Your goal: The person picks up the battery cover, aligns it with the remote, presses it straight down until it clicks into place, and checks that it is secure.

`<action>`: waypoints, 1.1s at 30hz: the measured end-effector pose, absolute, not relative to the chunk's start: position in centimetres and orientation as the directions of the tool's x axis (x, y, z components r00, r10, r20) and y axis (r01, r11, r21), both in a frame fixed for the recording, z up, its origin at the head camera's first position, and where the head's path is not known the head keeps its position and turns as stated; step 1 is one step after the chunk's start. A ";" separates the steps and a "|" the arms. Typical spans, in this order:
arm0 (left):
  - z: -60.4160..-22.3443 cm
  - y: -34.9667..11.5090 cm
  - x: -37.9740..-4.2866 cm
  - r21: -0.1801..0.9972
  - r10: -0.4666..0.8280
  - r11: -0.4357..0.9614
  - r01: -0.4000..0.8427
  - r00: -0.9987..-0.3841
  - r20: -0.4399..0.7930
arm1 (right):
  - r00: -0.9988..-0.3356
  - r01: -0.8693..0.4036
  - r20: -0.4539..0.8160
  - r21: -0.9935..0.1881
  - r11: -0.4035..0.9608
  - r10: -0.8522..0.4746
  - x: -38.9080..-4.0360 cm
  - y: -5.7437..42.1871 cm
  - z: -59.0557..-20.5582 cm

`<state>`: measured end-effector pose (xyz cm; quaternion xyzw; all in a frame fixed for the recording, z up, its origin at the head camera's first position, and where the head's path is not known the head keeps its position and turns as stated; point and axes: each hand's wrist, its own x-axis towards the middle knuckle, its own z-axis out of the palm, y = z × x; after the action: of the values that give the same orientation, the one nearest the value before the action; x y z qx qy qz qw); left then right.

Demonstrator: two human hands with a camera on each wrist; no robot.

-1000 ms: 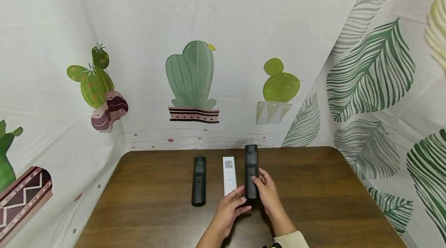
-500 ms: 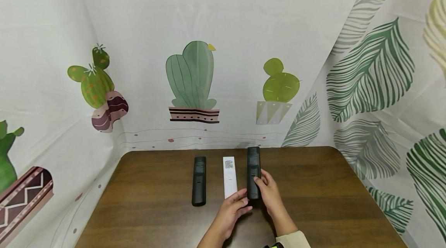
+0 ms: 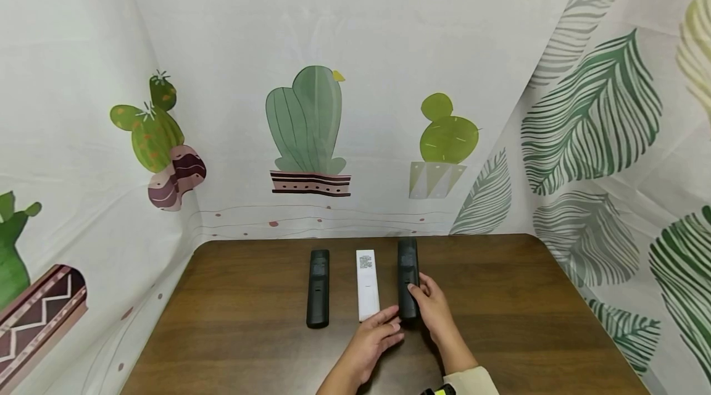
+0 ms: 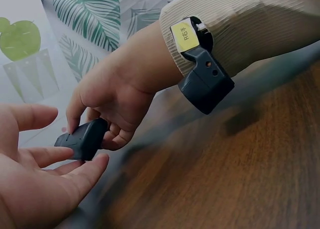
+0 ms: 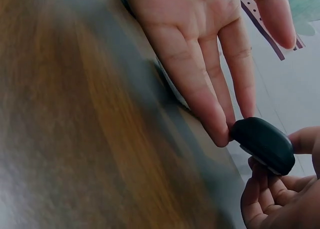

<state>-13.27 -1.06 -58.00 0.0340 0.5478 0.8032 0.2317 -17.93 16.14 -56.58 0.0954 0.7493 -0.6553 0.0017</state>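
In the head view my right hand [image 3: 436, 308] pinches a black remote control [image 3: 408, 271] by its right side, the thumb on its upper face. The remote's back faces up, and the right wrist view shows its near end [image 5: 265, 146] held off the table. My left hand [image 3: 369, 345] has its fingers extended, their tips touching the near left edge of that remote; its palm shows in the left wrist view. A white remote control [image 3: 367, 284] lies back up just beyond my left hand. Farther left lies another black remote control [image 3: 318, 289], also back up.
The brown wooden table [image 3: 239, 321] ends at a white cloth backdrop [image 3: 378, 74] printed with cacti and leaves. A wrist camera [image 4: 202, 74] with a yellow label sits at my right sleeve's cuff.
The black remote in my right hand has moved slightly right and lower toward the table. My left hand has followed it a little to the right and nearer, its fingers straighter.
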 end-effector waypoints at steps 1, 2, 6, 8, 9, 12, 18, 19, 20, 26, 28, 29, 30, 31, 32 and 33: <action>-58.0 -1.0 -13.3 0.897 0.414 -0.290 -0.334 -0.889 -0.198 | -0.982 0.144 -0.126 -0.981 0.130 0.138 -17.9 16.2 -56.6; -58.1 -1.0 -13.3 0.898 0.416 -0.287 -0.335 -0.888 -0.198 | -0.982 0.147 -0.128 -0.980 0.136 0.139 -17.9 16.2 -56.6; -58.1 -0.9 -13.2 0.898 0.430 -0.277 -0.342 -0.880 -0.202 | -0.982 0.147 -0.126 -0.977 0.152 0.141 -17.9 16.3 -56.7; -58.0 -0.9 -13.1 0.899 0.436 -0.270 -0.345 -0.876 -0.205 | -0.982 0.146 -0.123 -0.976 0.164 0.142 -18.0 16.4 -56.8; -58.0 -0.8 -13.1 0.899 0.439 -0.266 -0.347 -0.874 -0.207 | -0.982 0.148 -0.124 -0.975 0.168 0.143 -18.1 16.4 -56.9; -58.0 -0.7 -13.0 0.901 0.444 -0.258 -0.350 -0.871 -0.211 | -0.980 0.156 -0.129 -0.970 0.186 0.151 -18.2 16.5 -57.0; -58.3 -0.3 -12.8 0.902 0.452 -0.253 -0.350 -0.867 -0.209 | -0.977 0.172 -0.136 -0.957 0.233 0.162 -18.2 16.6 -57.1; -58.3 -0.3 -12.8 0.903 0.453 -0.254 -0.347 -0.867 -0.206 | -0.977 0.172 -0.135 -0.955 0.242 0.163 -18.2 16.6 -57.1; -58.3 -0.3 -12.8 0.903 0.454 -0.253 -0.346 -0.867 -0.204 | -0.978 0.172 -0.134 -0.953 0.251 0.161 -18.2 16.6 -57.1; -58.5 -0.1 -12.8 0.906 0.455 -0.252 -0.340 -0.868 -0.200 | -0.979 0.171 -0.134 -0.948 0.268 0.153 -18.2 16.7 -56.9; -58.6 -0.1 -12.8 0.905 0.454 -0.252 -0.343 -0.868 -0.203 | -0.979 0.173 -0.135 -0.947 0.270 0.155 -18.2 16.6 -56.8; -58.6 -0.1 -12.8 0.904 0.455 -0.251 -0.345 -0.867 -0.205 | -0.979 0.171 -0.132 -0.946 0.275 0.154 -18.2 16.6 -56.8; -58.6 -0.1 -12.8 0.904 0.455 -0.250 -0.347 -0.866 -0.207 | -0.978 0.174 -0.134 -0.945 0.276 0.158 -18.2 16.6 -56.8; -58.6 -0.1 -12.8 0.903 0.455 -0.250 -0.349 -0.866 -0.209 | -0.978 0.176 -0.135 -0.944 0.277 0.161 -18.3 16.6 -56.9; -58.6 -0.1 -12.8 0.902 0.454 -0.250 -0.351 -0.866 -0.211 | -0.978 0.177 -0.135 -0.943 0.281 0.161 -18.3 16.5 -56.9; -58.6 -0.1 -12.8 0.902 0.454 -0.249 -0.352 -0.865 -0.213 | -0.978 0.178 -0.136 -0.942 0.285 0.161 -18.3 16.5 -57.0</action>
<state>-12.80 -0.13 -58.63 0.0456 0.5569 0.7890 0.2555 -18.33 16.51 -56.96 0.1056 0.8015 -0.5885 0.0071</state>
